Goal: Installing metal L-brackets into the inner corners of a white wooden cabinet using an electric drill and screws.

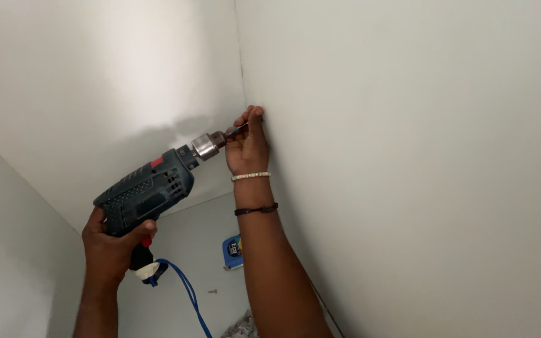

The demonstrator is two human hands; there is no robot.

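left hand (111, 247) in a closed grip on the handle of the dark blue-grey corded power drill (148, 194), right hand (247, 145) pinching its thin bit (236, 131) against the white wall panel (408, 156), blue cord (189, 294) hanging below.

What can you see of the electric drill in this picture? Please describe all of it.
The drill is a corded pistol-grip tool with a dark blue-grey plastic body, vent slots, a small red part on top and a shiny metal chuck. It points up and to the right, bit tip at the white wall. The left hand grips its handle; the right hand pinches the bit by the wall. A blue cable hangs from the handle's taped base.
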